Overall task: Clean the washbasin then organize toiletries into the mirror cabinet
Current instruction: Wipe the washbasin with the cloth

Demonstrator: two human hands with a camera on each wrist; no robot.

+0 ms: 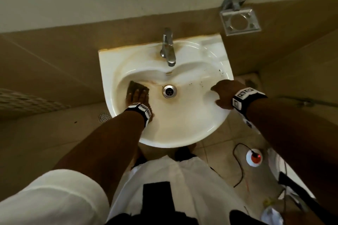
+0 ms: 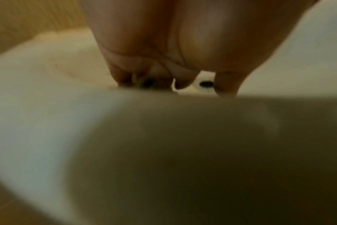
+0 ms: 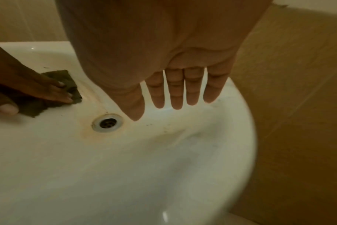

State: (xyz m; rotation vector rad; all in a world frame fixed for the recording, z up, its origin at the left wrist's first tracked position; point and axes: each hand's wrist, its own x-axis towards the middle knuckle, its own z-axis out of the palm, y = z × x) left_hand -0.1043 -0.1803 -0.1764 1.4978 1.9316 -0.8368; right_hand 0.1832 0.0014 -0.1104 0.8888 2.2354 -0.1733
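A white washbasin (image 1: 182, 126) hangs on a tan tiled wall, with brownish stains around its metal drain (image 1: 169, 91). My left hand (image 1: 136, 96) lies inside the bowl's left side. Its straight fingers press a dark green scrub pad (image 1: 136, 86) flat on the porcelain. The right wrist view shows the same pad (image 3: 67, 79) under the left hand's fingers (image 3: 54, 91), left of the drain (image 3: 107, 123). My right hand (image 1: 222, 95) rests at the basin's right rim with fingers straight and spread (image 3: 175, 91), holding nothing. The left wrist view is blurred, showing only the left hand's palm (image 2: 164, 45).
A chrome faucet (image 1: 168, 47) stands at the basin's back. Dark specks (image 1: 221, 71) dot the right inner wall. A metal holder (image 1: 239, 22) is fixed to the wall at upper right. On the floor are a drain grate (image 1: 104, 116) and a white round device with a cable (image 1: 254, 158).
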